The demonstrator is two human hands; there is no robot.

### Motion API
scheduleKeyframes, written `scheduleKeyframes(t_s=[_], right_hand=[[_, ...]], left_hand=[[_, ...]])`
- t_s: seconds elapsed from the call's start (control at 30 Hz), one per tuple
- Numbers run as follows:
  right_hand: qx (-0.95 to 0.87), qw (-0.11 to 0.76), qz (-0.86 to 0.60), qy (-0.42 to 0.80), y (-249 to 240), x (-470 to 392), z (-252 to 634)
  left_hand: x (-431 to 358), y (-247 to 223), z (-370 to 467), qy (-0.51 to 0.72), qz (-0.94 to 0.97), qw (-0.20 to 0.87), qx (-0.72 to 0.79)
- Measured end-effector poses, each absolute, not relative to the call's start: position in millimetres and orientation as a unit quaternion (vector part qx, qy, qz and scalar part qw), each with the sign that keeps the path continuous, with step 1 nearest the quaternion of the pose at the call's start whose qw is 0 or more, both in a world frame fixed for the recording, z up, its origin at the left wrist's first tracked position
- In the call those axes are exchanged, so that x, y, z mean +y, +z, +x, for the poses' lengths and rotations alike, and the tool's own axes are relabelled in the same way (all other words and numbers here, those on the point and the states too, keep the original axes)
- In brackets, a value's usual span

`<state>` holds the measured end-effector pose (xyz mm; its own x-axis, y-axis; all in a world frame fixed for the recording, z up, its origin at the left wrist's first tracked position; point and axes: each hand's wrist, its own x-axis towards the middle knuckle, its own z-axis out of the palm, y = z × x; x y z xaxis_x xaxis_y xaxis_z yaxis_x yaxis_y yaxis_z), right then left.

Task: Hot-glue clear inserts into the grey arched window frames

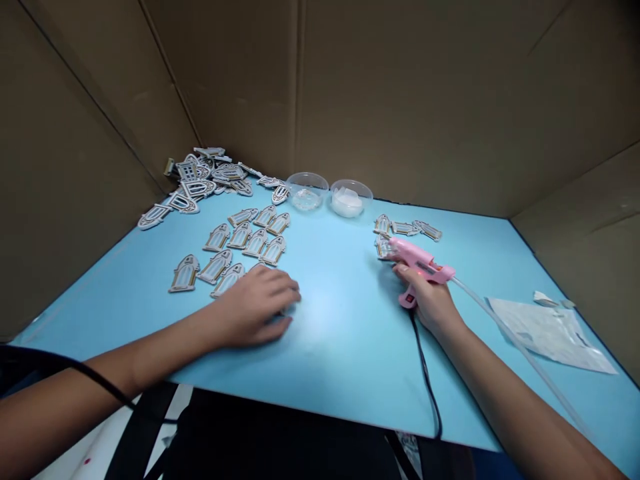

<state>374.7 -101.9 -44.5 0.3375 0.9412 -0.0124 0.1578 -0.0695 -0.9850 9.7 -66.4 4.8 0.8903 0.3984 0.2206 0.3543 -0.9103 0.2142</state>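
My right hand (433,300) is wrapped round a pink hot glue gun (417,259). A small red light glows on the gun, and its nozzle points left, over a small arched window-shaped piece (383,247). A clear glue stick (500,323) trails from its back and a black cord (425,373) from its handle. My left hand (260,303) rests low over the table, palm down, thumb apart from the bent fingers. It partly covers one of the arched pieces; what lies under the fingers is hidden. Several similar pieces (240,235) lie beside it in loose rows.
A heap of window-shaped pieces (200,177) fills the back left corner. Two clear round tubs (307,180) stand at the back, one with white stuff inside. A few pieces (405,228) lie beyond the glue gun. At right is a plastic bag (550,333). Cardboard walls (400,100) surround the blue table (330,367).
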Motion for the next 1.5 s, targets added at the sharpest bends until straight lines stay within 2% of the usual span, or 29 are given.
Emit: scheduleKeyframes(t_s=[0.07, 0.17, 0.4, 0.7, 1.13, 1.5], right_hand=[[-0.411, 0.550, -0.637, 0.351, -44, -99, 378], [-0.411, 0.558, -0.621, 0.367, -39, -104, 370], [-0.532, 0.354, -0.642, 0.423, -19, -131, 341], [-0.684, 0.269, -0.560, 0.381, -2, -134, 328], [-0.786, 0.288, -0.469, 0.281, -13, -144, 314], [-0.791, 0.285, -0.470, 0.267, -14, -145, 312]], left_hand=[[-55, 5, -15, 0.096, 0.953, 0.087, 0.274], [-45, -1, -26, 0.050, 0.953, 0.128, 0.271], [-41, -14, 28, 0.059, 0.944, 0.213, 0.247], [-36, -10, 35, 0.068, 0.912, 0.292, 0.281], [-43, -26, 37, 0.229, 0.929, 0.226, 0.181], [-46, -23, 38, 0.222, 0.938, 0.205, 0.170]])
